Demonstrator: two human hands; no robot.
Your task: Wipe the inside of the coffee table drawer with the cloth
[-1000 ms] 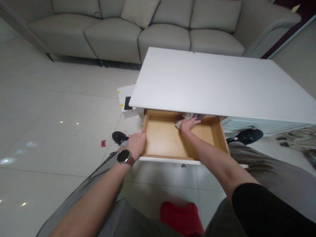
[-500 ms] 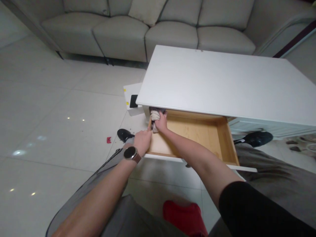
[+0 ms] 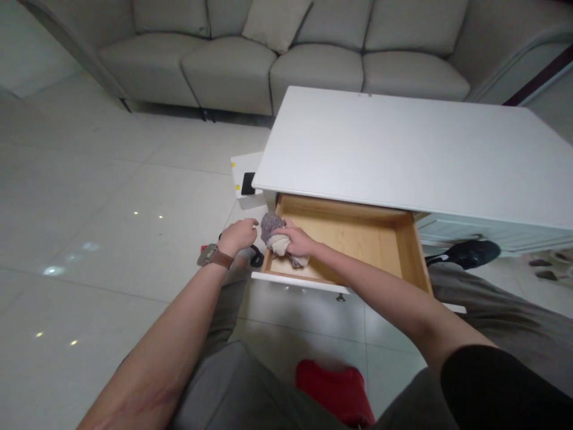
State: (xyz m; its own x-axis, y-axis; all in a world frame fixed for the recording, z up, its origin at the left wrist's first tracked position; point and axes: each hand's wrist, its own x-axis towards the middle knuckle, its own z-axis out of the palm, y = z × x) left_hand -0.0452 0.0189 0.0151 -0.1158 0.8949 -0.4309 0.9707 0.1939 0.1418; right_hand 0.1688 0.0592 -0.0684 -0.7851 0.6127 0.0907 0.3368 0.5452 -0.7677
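Cloth (image 3: 279, 242), crumpled, lies over the left side of the open drawer (image 3: 353, 236), grasped in the right hand's (image 3: 299, 240) grip; the left hand's (image 3: 239, 235) grip is loose, just beside it. The white desk (image 3: 403, 149) holding the drawer stands before a grey-beige sofa (image 3: 317, 74) on glossy floor tiles (image 3: 111, 185). Left of the desk, a white box (image 3: 245, 162) is partly hidden. The right forearm (image 3: 371, 280) crosses the drawer, blocking part of it; something red (image 3: 333, 388) sits nearer the person.
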